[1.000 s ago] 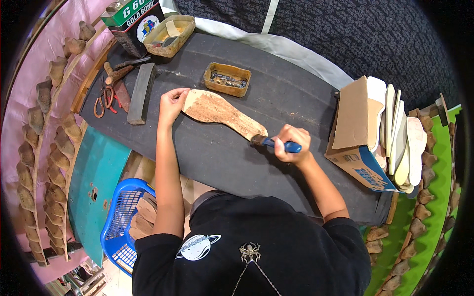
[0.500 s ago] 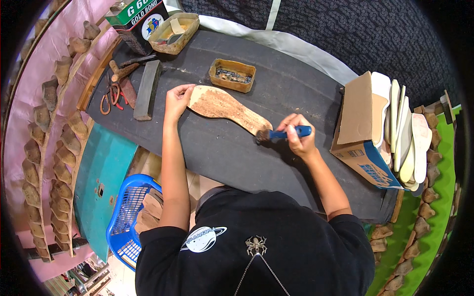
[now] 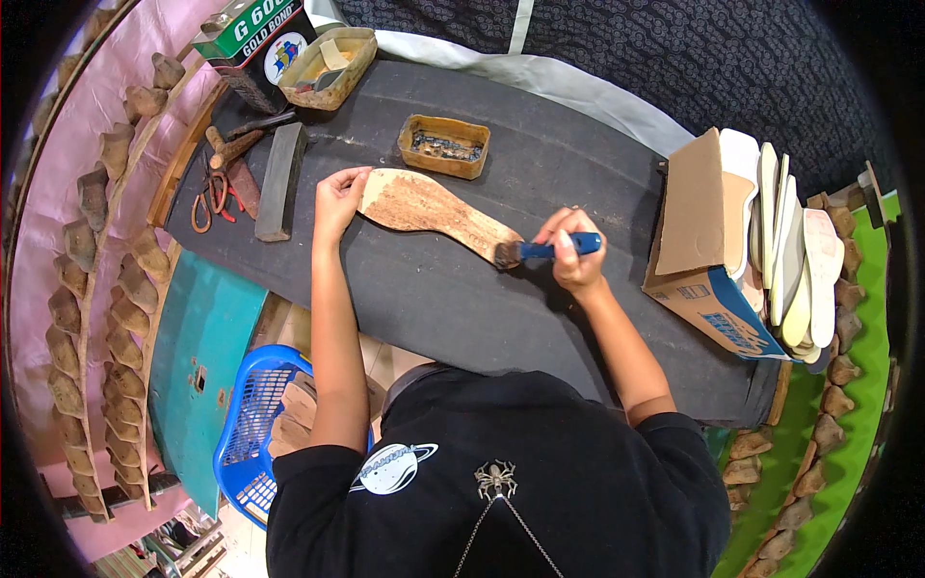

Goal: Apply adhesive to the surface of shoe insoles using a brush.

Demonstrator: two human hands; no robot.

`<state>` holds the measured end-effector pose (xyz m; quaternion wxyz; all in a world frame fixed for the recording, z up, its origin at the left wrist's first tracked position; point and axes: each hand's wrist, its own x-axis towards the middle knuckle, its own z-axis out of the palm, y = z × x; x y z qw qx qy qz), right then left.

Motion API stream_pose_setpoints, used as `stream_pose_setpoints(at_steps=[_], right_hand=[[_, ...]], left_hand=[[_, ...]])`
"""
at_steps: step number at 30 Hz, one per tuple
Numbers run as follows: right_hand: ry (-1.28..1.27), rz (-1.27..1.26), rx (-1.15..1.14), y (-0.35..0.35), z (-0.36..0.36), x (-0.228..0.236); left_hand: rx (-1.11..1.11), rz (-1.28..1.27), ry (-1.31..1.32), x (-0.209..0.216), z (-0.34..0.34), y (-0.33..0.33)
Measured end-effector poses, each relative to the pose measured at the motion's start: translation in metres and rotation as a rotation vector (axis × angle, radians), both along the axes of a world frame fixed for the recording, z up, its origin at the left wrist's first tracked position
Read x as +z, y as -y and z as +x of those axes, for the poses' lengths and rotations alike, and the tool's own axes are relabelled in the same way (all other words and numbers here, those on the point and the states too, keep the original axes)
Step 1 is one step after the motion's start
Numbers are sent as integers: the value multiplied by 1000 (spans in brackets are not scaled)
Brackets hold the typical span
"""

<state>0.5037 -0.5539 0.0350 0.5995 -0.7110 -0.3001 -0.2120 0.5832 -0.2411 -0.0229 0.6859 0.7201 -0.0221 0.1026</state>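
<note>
A tan shoe insole [image 3: 432, 208] with dark brown smears lies slantwise on the dark table. Its broad, paler end is pinched between the fingertips of my left hand [image 3: 339, 197], and the narrow end points to the right. My right hand [image 3: 576, 260] grips the blue handle of a paintbrush [image 3: 540, 249]. The dark bristles touch the narrow end of the insole. Beyond the insole stands a small yellowish tub [image 3: 462, 168] with dark, glinting bits inside, too small to make out.
A grey block [image 3: 280, 183], a hammer [image 3: 231, 146] and red-handled pliers [image 3: 227, 197] lie at the left. Behind them are a metal can [image 3: 252, 72] and a tray [image 3: 358, 74]. At the right, a carton [image 3: 686, 217] holds several soles. Below left stands a blue basket [image 3: 249, 395].
The brush has shifted slightly along the insole's narrow end, its handle now more level. The whole scene sits a little to the left. My left hand keeps its hold.
</note>
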Motion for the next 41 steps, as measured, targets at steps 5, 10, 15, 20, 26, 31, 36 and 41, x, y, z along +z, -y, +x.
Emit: stream_pose_setpoints(at_steps=[5, 10, 15, 20, 26, 31, 36, 41], right_hand=[[-32, 1, -146, 26, -3, 2], [-70, 173, -109, -2, 4, -1], [-103, 139, -131, 9, 11, -5], [-40, 65, -235, 25, 15, 0], [-37, 107, -147, 11, 14, 0], [-59, 196, -184, 24, 26, 2], [-62, 96, -131, 20, 24, -1], [-47, 187, -189, 15, 44, 4]], left_hand=[[-12, 23, -9, 1, 1, -1], [-25, 34, -5, 2, 1, 0], [-17, 36, -2, 4, -1, 1], [-1, 49, -17, 3, 0, 0], [-28, 14, -15, 1, 3, 1], [-35, 19, -15, 0, 6, -1], [-45, 2, -6, 3, 4, 0], [-27, 64, -7, -3, 4, -7]])
